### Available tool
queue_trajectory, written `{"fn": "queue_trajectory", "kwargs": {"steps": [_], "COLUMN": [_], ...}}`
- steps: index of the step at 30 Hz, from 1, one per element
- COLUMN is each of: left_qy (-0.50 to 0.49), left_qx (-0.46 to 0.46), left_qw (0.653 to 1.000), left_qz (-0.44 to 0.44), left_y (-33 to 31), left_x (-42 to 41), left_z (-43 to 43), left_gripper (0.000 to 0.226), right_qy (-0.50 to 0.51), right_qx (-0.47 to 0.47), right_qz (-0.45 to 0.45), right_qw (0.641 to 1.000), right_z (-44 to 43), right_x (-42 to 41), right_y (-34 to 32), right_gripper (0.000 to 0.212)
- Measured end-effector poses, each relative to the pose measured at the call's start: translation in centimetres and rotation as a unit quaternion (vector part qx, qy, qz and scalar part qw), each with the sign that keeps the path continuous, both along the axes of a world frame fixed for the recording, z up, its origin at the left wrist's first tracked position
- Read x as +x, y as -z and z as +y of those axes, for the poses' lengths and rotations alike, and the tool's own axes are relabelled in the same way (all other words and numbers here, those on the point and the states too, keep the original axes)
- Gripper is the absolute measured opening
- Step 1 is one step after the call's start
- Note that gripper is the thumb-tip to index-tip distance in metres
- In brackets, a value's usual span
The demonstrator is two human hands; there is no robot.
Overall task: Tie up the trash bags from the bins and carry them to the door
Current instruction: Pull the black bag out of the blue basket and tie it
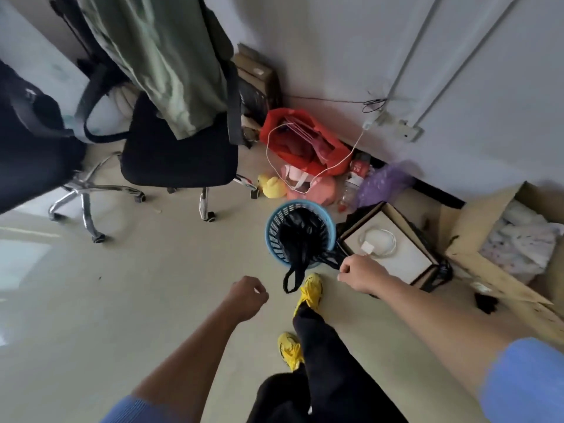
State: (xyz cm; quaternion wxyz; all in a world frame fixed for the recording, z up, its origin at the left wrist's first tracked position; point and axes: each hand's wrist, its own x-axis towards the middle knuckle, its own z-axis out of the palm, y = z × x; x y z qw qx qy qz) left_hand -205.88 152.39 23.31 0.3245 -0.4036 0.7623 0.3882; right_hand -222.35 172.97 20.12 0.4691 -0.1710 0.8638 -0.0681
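Head view, looking down on a pale floor. Beyond the bin and to its left stands a chair draped with green cloth. To the bin's right lies an open box. The bin is a blue slatted basket, just ahead of the person's front shoe.

Inside it sits the bag, thin black plastic, its top gathered and drawn out over the near rim. The right hand, just right of that rim, has its fingers curled and pinches one handle of the bag, pulled taut. The left hand, left of the bin and nearer the person, is balled into a fist with nothing visible in it. The second handle, a loop, hangs loose over the bin's near side.

The bag looks soft, limp and light. Its film would likely stretch or tear if dragged against the slats. The free loop seems the best hold for the left hand, so both handles can be crossed, knotted and lifted straight up.
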Motion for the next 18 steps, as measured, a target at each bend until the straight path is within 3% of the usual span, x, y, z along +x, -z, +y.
{"fn": "queue_trajectory", "kwargs": {"steps": [7, 14, 18], "left_qy": [-0.008, -0.064, -0.164], "left_qx": [0.031, 0.033, 0.055], "left_qw": [0.998, 0.994, 0.977], "left_qz": [-0.053, -0.078, -0.121], "left_y": [11.6, 28.7, 38.6], "left_x": [-7.7, -14.3, -15.6], "left_z": [-3.1, -4.7, -4.6], "left_gripper": [0.018, 0.017, 0.042], "right_qy": [0.068, 0.120, 0.139], "right_qx": [0.025, 0.039, 0.084], "right_qz": [-0.035, 0.039, 0.035], "right_qw": [0.997, 0.991, 0.986], "right_z": [-4.5, -6.7, -6.1], "right_x": [-5.1, -7.4, -6.2], "right_y": [11.1, 26.4, 34.4], "right_gripper": [0.022, 0.035, 0.046]}}
